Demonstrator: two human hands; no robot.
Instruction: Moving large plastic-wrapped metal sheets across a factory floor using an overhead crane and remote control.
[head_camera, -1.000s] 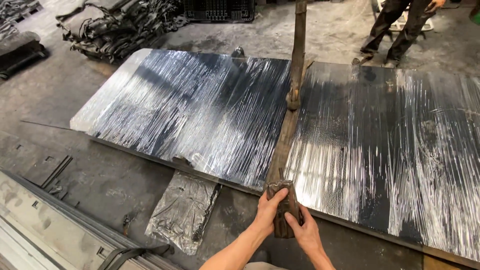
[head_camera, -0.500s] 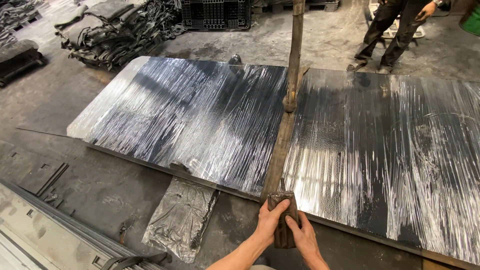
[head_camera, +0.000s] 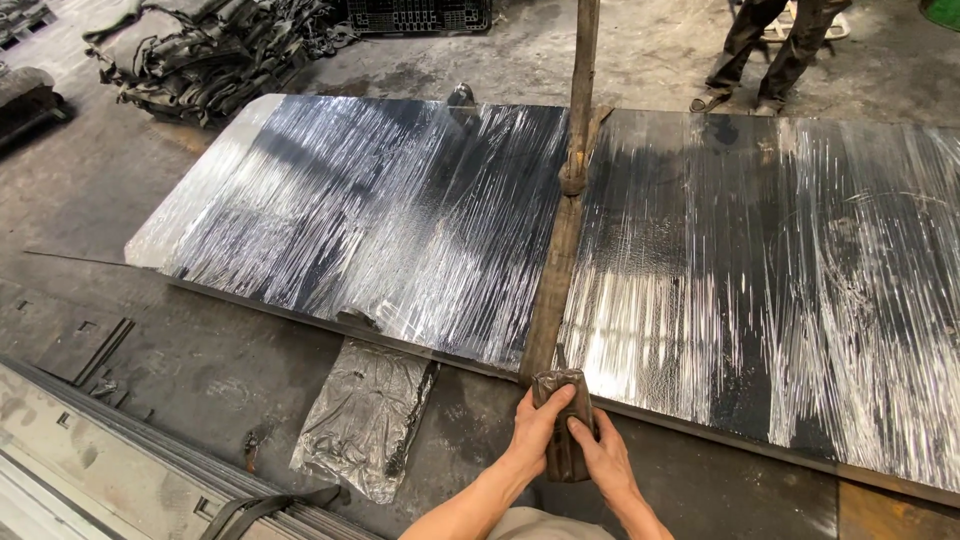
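A dirty brown lifting strap (head_camera: 560, 250) runs across a large shiny metal plate (head_camera: 400, 220) wrapped in clear film and rises out of the top of the view. Its near end (head_camera: 560, 385) hangs over the plate's front edge. My left hand (head_camera: 535, 430) and my right hand (head_camera: 600, 460) both grip that strap end, close together, just below the edge of the plate. The strap lies taut along the plate's middle.
A crumpled sheet of plastic film (head_camera: 365, 415) lies on the floor left of my hands. A pile of dark straps (head_camera: 210, 50) sits at the back left. Another person's legs (head_camera: 770, 50) stand beyond the plate. Metal sheets (head_camera: 90, 470) lie at the lower left.
My view has shifted slightly, and my hands stay clamped on the strap end, now a little lower in the picture. The other person has stepped slightly to the left.
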